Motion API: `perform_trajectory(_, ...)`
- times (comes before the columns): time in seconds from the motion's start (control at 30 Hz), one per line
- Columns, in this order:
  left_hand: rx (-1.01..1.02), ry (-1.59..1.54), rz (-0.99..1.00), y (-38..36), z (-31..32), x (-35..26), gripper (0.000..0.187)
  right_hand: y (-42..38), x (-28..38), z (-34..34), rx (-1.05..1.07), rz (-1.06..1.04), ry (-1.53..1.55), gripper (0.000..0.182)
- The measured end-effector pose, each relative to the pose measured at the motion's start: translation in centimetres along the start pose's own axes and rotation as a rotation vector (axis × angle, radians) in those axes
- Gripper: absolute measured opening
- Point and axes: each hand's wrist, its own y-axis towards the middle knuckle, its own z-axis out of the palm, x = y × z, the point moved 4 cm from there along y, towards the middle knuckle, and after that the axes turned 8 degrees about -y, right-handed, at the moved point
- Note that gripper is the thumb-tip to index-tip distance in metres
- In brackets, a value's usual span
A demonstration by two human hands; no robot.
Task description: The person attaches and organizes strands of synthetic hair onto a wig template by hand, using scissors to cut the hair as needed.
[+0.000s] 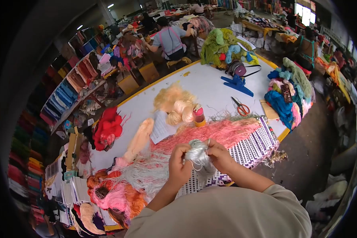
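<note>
Close in front of my body, a shiny silver-white skein of thread point(200, 155) is held up between both hands. My left hand point(180, 163) pinches its left side, and my right hand point(221, 157) grips the right side with bent fingers. Below and beyond them lie long coral-pink threads point(210, 137) spread across the table, with pale grey-white threads point(142, 174) to the left. Under the hands runs a row of white cards with punched holes and purple stripes point(250, 146), the threads reaching their far ends.
On the white table point(146, 101) are orange-handled scissors point(242, 108), a pink thread cone point(198, 114), cream skeins point(174, 99), a red yarn bundle point(108, 129) and a blue tool point(238, 84). Yarn heaps point(226, 47) stand at the far edge. A person point(168, 39) sits beyond.
</note>
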Motion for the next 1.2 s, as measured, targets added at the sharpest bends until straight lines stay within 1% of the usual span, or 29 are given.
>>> perform_trajectory(0.03, -0.048, -0.071, -0.082, 0.1, -0.1, 0.3, 0.018, -0.1, -0.4, -0.1, 0.057, 0.007, -0.038, 0.03)
perform_trajectory(0.07, -0.051, -0.075, -0.083, 0.0, -0.3, 0.5, 0.018, -0.4, -0.7, -0.2, 0.055, 0.009, -0.042, 0.03)
perform_trajectory(0.13, -0.05, -0.038, -0.21, -0.3, -0.8, 1.5, 0.016, -1.3, -1.0, 0.9, 0.135, 0.011, 0.045, 0.041)
perform_trajectory(0.17, -0.053, -0.041, -0.208, -0.2, -0.7, 1.2, 0.016, -2.0, -1.1, 1.4, 0.138, 0.005, 0.015, 0.052)
perform_trajectory(0.23, -0.006, 0.171, -0.203, 0.0, -0.3, 0.2, 0.017, -3.0, -2.0, 2.3, 0.162, -0.005, -0.15, 0.059)
perform_trajectory(0.27, 0.03, 0.129, -0.233, -0.3, 0.0, 0.8, 0.02, -3.3, -2.1, 2.4, 0.153, -0.004, -0.329, 0.063)
perform_trajectory(0.3, 0.028, 0.127, -0.232, -0.6, -0.1, 1.1, 0.02, -3.3, -2.3, 2.4, 0.153, -0.003, -0.331, 0.063)
perform_trajectory(0.37, 0.084, 0.092, -0.33, -1.0, 0.1, 1.7, 0.021, -3.1, -2.6, 1.7, 0.044, 0.047, -0.62, 0.066)
perform_trajectory(0.4, 0.082, 0.056, -0.4, -1.1, -0.4, 1.7, 0.02, -3.0, -2.2, 1.5, 0.019, -0.016, -0.749, 0.067)
perform_trajectory(0.43, 0.084, 0.053, -0.394, -1.5, -1.1, 2.2, 0.02, -3.1, -1.0, 1.8, 0.013, 0.02, -0.839, 0.064)
perform_trajectory(0.47, 0.07, -0.032, -0.448, -2.1, -1.8, 3.3, 0.018, -3.3, 0.1, 1.9, 0.008, 0.057, -0.929, 0.06)
perform_trajectory(0.5, 0.056, -0.117, -0.503, -2.5, -2.4, 4.1, 0.017, -3.0, 0.0, 1.4, 0.026, -0.022, -0.908, 0.065)
perform_trajectory(0.53, 0.053, -0.209, -0.599, -2.4, -2.5, 3.0, 0.015, -3.0, 0.3, 1.1, 0.024, -0.021, -0.907, 0.065)
perform_trajectory(0.57, 0.054, -0.209, -0.602, -2.2, -2.5, 2.3, 0.015, -3.0, 0.6, 1.0, 0.047, -0.044, -0.911, 0.069)
perform_trajectory(0.6, 0.024, -0.335, -0.634, -2.2, -2.4, 1.9, 0.016, -3.1, 0.9, 0.9, 0.07, -0.063, -0.913, 0.073)
perform_trajectory(0.63, -0.008, -0.461, -0.665, -2.4, -2.5, 1.8, 0.017, -3.1, 0.7, 0.9, 0.103, -0.033, -0.874, 0.079)
perform_trajectory(0.67, -0.06, -0.556, -0.718, -2.9, -2.6, 2.3, 0.024, -3.2, 0.7, 1.0, 0.103, -0.025, -0.87, 0.079)
perform_trajectory(0.7, -0.064, -0.558, -0.725, -3.2, -2.9, 2.5, 0.024, -3.4, 1.1, 1.4, 0.146, -0.022, -0.864, 0.08)
perform_trajectory(0.73, -0.024, -0.753, -0.698, -3.2, -2.9, 2.2, 0.027, -3.6, 1.6, 1.9, 0.19, -0.018, -0.86, 0.081)
perform_trajectory(0.77, 0.016, -0.948, -0.663, -3.1, -2.7, 1.7, 0.029, -3.8, 1.8, 2.3, 0.209, 0.058, -0.814, 0.082)
perform_trajectory(0.8, -0.106, -0.926, -0.725, -3.4, -2.6, 1.5, 0.031, -3.8, 1.6, 2.1, 0.21, 0.066, -0.816, 0.082)
perform_trajectory(0.87, -0.112, -0.907, -0.727, -3.7, -2.9, 0.8, 0.03, -3.6, 1.8, 2.6, 0.28, 0.084, -0.862, 0.083)
perform_trajectory(0.93, -0.112, -0.888, -0.722, -4.3, -4.1, 1.6, 0.03, -4.4, 2.7, 3.0, 0.277, 0.16, -1.025, 0.084)
perform_trajectory(0.97, -0.191, -0.697, -0.594, -5.0, -6.1, 3.1, 0.029, -4.6, 2.9, 2.9, 0.281, 0.175, -1.075, 0.084)
perform_trajectory(1.0, -0.265, -0.506, -0.464, -5.3, -8.0, 3.6, 0.028, -4.9, 3.0, 2.0, 0.22, 0.057, -1.108, 0.083)
perform_trajectory(1.07, -0.22, -0.674, -0.56, -4.2, -9.4, 1.0, 0.026, -5.1, 2.8, 0.2, 0.195, 0.118, -1.139, 0.083)
perform_trajectory(1.1, -0.195, -0.539, -0.754, -4.4, -9.6, 0.2, 0.023, -5.1, 2.4, -0.6, 0.202, 0.139, -1.147, 0.082)
perform_trajectory(1.13, -0.198, -0.541, -0.755, -4.2, -9.6, 0.4, 0.023, -4.7, 2.1, -1.0, 0.204, 0.142, -1.148, 0.082)
perform_trajectory(1.2, -0.05, -0.194, -0.624, -3.9, -9.6, 0.4, 0.025, -4.3, 1.7, -1.5, 0.21, 0.067, -1.177, 0.083)
